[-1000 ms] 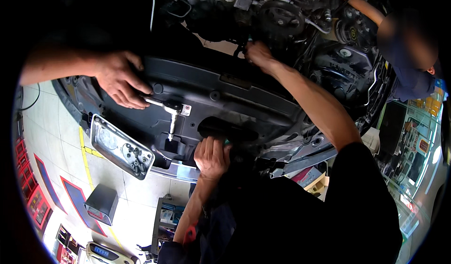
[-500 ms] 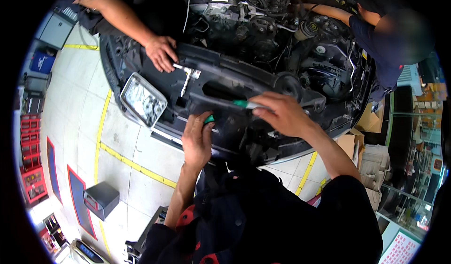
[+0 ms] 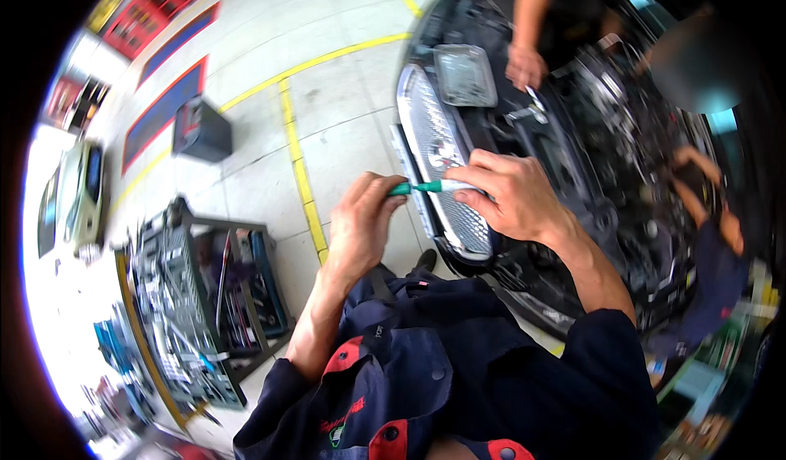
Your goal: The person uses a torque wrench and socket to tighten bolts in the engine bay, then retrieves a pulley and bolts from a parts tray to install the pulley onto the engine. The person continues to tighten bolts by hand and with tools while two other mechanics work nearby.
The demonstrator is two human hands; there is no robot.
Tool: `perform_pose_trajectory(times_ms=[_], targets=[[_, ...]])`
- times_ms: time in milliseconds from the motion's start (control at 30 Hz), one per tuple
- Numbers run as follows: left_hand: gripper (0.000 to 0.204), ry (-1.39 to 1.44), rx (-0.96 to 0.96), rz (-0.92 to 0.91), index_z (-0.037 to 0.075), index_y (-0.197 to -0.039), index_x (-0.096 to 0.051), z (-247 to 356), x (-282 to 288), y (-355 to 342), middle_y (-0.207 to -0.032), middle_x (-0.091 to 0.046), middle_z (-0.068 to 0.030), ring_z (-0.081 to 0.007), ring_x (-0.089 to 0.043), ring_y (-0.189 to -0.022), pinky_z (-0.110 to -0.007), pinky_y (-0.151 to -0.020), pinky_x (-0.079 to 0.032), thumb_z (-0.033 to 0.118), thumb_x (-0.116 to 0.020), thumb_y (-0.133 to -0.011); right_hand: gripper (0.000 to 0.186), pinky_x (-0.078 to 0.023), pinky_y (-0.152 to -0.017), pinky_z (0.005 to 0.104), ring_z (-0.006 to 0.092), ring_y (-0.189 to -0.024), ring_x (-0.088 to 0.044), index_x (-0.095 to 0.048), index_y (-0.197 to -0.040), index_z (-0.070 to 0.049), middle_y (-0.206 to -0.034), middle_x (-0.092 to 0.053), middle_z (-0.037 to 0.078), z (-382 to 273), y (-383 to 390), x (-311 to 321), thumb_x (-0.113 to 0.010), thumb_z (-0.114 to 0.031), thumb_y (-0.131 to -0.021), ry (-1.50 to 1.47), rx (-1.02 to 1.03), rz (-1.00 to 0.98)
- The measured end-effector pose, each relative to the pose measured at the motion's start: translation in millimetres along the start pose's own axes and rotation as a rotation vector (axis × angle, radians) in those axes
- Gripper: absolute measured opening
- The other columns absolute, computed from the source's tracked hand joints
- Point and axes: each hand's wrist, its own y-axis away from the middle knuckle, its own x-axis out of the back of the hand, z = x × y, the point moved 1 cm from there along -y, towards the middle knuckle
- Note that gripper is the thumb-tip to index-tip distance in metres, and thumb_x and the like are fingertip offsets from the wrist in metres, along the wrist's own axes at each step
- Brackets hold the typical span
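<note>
My left hand (image 3: 362,229) and my right hand (image 3: 506,193) together hold a slim green-and-white marker pen (image 3: 426,187) level in front of my chest. The left fingers pinch its green end, and the right fingers grip the white barrel. Just behind the pen is the chrome mesh grille (image 3: 442,165) of a car's front end (image 3: 573,181), with the engine bay open. My dark blue work overalls (image 3: 458,370) fill the lower part of the view.
Another person's hand (image 3: 524,65) rests on the car's front panel beside a headlight (image 3: 464,75). A second person in blue (image 3: 712,263) leans in at the right. A tool trolley (image 3: 205,304) stands at lower left, a dark box (image 3: 201,131) on the tiled floor with yellow lines.
The view has swung round, so the car now lies to the upper right. My hands left the car's front and came together on the pen, which the right hand brought over.
</note>
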Motion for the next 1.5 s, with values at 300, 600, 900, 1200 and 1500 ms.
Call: perform_pose_trajectory(times_ms=[300,600,900,1200,1500], targets=[[0.019,-0.060,-0.024,0.284,0.001,-0.103,-0.062,-51,117,145,-0.080,-0.053,-0.0155,-0.0366,-0.056,-0.075,-0.045,-0.065,-0.046,0.010,-0.067,-0.087,0.017,-0.046,-0.056,0.0354,0.0282,-0.063,-0.062,-0.070,-0.097,-0.002,-0.074,-0.063,0.012,-141,-96,-110,-0.066,-0.014,-0.086,-0.219,0.296,-0.364],[0.042,-0.338,0.566,0.447,0.010,-0.124,-0.058,-117,197,372,-0.106,-0.064,-0.0125,-0.0318,-0.063,-0.103,-0.041,-0.085,-0.054,0.037,-0.061,-0.093,0.015,-0.049,-0.068,0.0349,0.0275,-0.070,-0.061,-0.065,-0.101,-0.002,-0.078,-0.065,0.010,-302,-161,-261,-0.059,-0.012,-0.092,-0.246,0.368,-0.904],[0.025,-0.384,1.447,0.104,0.006,-0.091,-0.071,-91,166,665,-0.092,-0.071,-0.0165,-0.0365,-0.067,-0.091,-0.047,-0.076,-0.054,0.031,-0.065,-0.088,0.025,-0.054,-0.085,0.0319,0.0212,-0.096,-0.067,-0.059,-0.112,0.003,-0.103,-0.068,0.015,-550,-85,-283,-0.066,0.001,-0.088,-1.210,0.476,-1.501],[0.021,-0.303,1.617,0.381,0.005,-0.085,-0.070,-106,140,875,-0.085,-0.070,-0.0176,-0.0342,-0.069,-0.085,-0.047,-0.073,-0.055,0.025,-0.065,-0.083,0.019,-0.057,-0.071,0.0316,0.0265,-0.083,-0.071,-0.069,-0.095,0.000,-0.095,-0.070,0.017,-788,19,-349,-0.075,-0.002,-0.078,-1.168,1.511,-1.821],[0.022,-0.230,1.610,0.163,0.005,-0.083,-0.072,-90,208,1031,-0.086,-0.072,-0.0161,-0.0325,-0.070,-0.084,-0.045,-0.070,-0.056,0.026,-0.067,-0.082,0.023,-0.054,-0.086,0.0442,0.0337,-0.095,-0.068,-0.055,-0.101,0.004,-0.100,-0.067,0.023,-1029,131,-376,-0.069,0.004,-0.083,-1.664,1.205,-1.966]])
